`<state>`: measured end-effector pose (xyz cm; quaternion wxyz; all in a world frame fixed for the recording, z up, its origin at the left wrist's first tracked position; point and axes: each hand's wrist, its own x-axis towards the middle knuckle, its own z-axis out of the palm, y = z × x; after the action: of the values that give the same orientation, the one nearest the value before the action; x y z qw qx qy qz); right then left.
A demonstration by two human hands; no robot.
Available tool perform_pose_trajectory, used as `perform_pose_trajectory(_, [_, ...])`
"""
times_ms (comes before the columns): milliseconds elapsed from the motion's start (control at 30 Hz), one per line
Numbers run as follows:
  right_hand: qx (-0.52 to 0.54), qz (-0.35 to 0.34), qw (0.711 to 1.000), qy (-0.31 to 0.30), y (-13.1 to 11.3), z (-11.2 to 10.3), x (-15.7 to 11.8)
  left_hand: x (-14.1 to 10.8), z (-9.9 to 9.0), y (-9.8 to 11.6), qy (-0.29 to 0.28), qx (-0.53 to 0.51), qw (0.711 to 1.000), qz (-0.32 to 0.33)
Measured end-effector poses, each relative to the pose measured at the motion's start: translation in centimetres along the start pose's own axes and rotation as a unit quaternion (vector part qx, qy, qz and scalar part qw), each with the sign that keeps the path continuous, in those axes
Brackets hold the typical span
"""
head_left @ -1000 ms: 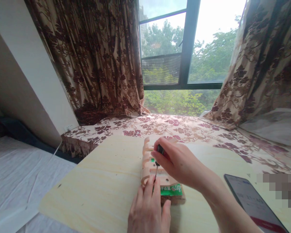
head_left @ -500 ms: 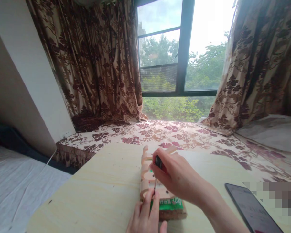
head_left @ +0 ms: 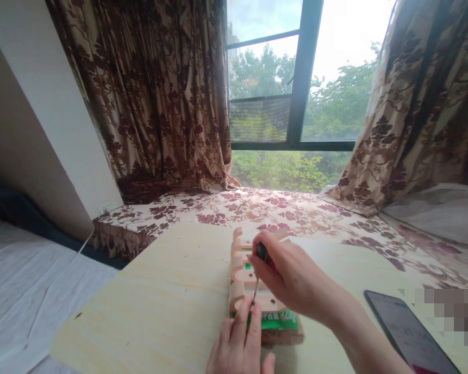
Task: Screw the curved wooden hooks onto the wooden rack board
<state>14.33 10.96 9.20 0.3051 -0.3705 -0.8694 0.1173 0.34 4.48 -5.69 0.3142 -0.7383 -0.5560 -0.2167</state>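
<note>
One camera, worn on the person's head, looks forward and down across the desk [head_left: 148, 306] toward the window [head_left: 304, 67]. It sits near the desk, whose close side runs out of the bottom edge, and sees the wooden rack [head_left: 242, 275] from above and its near end. The window stands farther off, between the left curtain [head_left: 152, 93] and right curtain [head_left: 417, 114].

The screwdriver [head_left: 261, 252] has a dark handle and a slim metal shaft; it slants down, tip low, over the near end of the pale, peach-toned rack [head_left: 242, 276]. The rack lies flat, curved hooks along its left edge, dark holes in its slats, above a green-printed packet [head_left: 283, 320].
</note>
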Motion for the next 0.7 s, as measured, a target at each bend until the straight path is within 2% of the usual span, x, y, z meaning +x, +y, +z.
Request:
perform_pose_trajectory(133, [0.027, -0.013, 1.0, -0.009, -0.1, 0.0, 0.0, 0.3, 0.0, -0.7, 0.021, -0.008, 0.999, 0.041])
perform_pose_trajectory(333, [0.008, 0.006, 1.0, -0.006, -0.3, -0.3, 0.0, 1.4, -1.0, -0.6, 0.012, -0.01, 0.999, 0.033])
perform_pose_trajectory(533, [0.018, -0.024, 0.999, -0.014, 0.3, -1.3, -0.1, 1.7, -1.3, -0.4, -0.01, 0.0, 1.0, 0.021])
perform_pose_trajectory(700, [-0.014, -0.003, 0.999, 0.031, 0.9, -0.6, 0.4, 1.6, -1.2, -0.4, -0.01, 0.016, 1.0, 0.023])
